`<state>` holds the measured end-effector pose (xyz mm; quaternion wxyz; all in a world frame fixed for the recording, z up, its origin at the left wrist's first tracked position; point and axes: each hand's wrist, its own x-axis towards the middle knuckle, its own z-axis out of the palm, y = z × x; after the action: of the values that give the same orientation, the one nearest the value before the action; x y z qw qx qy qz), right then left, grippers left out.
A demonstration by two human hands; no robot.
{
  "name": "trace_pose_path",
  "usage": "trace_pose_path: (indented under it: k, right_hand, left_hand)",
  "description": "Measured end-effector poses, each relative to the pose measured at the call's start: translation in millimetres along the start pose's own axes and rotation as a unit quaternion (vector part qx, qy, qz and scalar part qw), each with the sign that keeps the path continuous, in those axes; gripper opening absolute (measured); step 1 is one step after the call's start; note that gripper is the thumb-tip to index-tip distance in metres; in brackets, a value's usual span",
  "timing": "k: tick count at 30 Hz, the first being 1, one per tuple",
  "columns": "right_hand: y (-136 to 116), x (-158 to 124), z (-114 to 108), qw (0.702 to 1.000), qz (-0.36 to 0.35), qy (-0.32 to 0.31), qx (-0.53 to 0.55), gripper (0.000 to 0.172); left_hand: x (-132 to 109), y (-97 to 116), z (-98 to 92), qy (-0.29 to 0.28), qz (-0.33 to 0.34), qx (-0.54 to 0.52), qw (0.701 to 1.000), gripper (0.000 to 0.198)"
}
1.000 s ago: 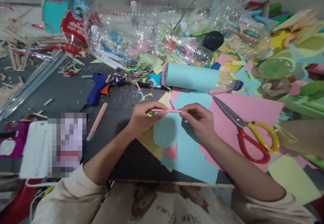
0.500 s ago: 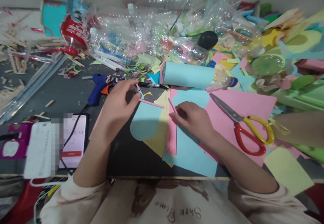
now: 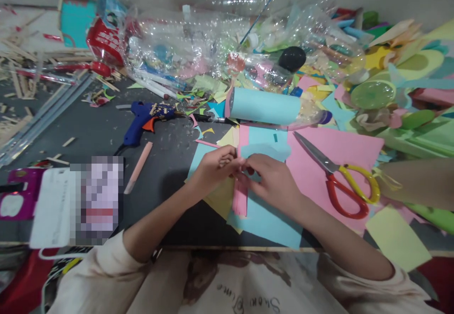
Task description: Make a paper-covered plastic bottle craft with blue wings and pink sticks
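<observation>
My left hand [image 3: 218,165] and my right hand [image 3: 271,174] meet fingertip to fingertip over the papers in front of me. Both are closed in a pinch around a thin pink paper strip, which the fingers mostly hide. Under them lie a folded pink paper band [image 3: 240,203], light blue paper [image 3: 269,219] and a yellowish sheet [image 3: 220,196]. Another thin pink strip [image 3: 207,143] rests just beyond my left hand. Scissors [image 3: 333,167] with a red and a yellow handle lie partly spread on pink paper [image 3: 347,146], right of my right hand.
A blue glue gun [image 3: 136,122] lies at the left, near a pale pink stick [image 3: 140,167] and a blurred phone [image 3: 101,200]. A bottle wrapped in blue paper [image 3: 264,106] lies behind the sheets. Clear plastic bottles [image 3: 198,39] and paper scraps crowd the back. An arm [image 3: 418,181] reaches in from the right.
My left hand has moved right, from beside the glue gun to my right hand, uncovering the pale pink stick. My right hand has shifted slightly; its pink strip is now mostly hidden.
</observation>
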<state>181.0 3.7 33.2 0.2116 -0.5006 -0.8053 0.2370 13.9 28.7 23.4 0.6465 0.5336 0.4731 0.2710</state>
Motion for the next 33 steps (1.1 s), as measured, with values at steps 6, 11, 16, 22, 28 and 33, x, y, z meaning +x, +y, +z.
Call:
trace_pose_path:
  k: [6, 11, 16, 22, 28, 33]
  right_hand:
    - [13.2, 4.2, -14.9, 0.994, -0.003, 0.102, 0.032, 0.017]
    - [15.5, 13.4, -10.9, 0.96, 0.152, -0.031, 0.234, 0.019]
    - [17.2, 16.7, 2.1, 0.878, 0.217, -0.004, 0.427, 0.032]
    - [17.2, 15.0, 11.7, 0.861, 0.203, -0.007, 0.466, 0.036]
    - [20.5, 12.7, 17.4, 0.87, 0.201, 0.052, 0.447, 0.036]
    - [23.3, 10.5, 17.4, 0.873, 0.198, 0.054, 0.442, 0.031]
  left_hand:
    - [-0.6, 0.5, -10.8, 0.022, 0.041, 0.085, 0.995, 0.03]
    - [-2.1, -2.6, -11.2, 0.041, 0.11, 0.162, 0.98, 0.027]
    - [-1.4, -4.3, -16.2, 0.093, 0.103, 0.133, 0.981, 0.019]
    - [-1.2, -4.2, -18.4, 0.066, 0.156, 0.16, 0.972, 0.025]
    - [-2.2, -4.2, -18.6, 0.09, 0.115, 0.139, 0.979, 0.025]
    - [-1.7, -6.6, -20.1, 0.09, 0.104, 0.112, 0.984, 0.021]
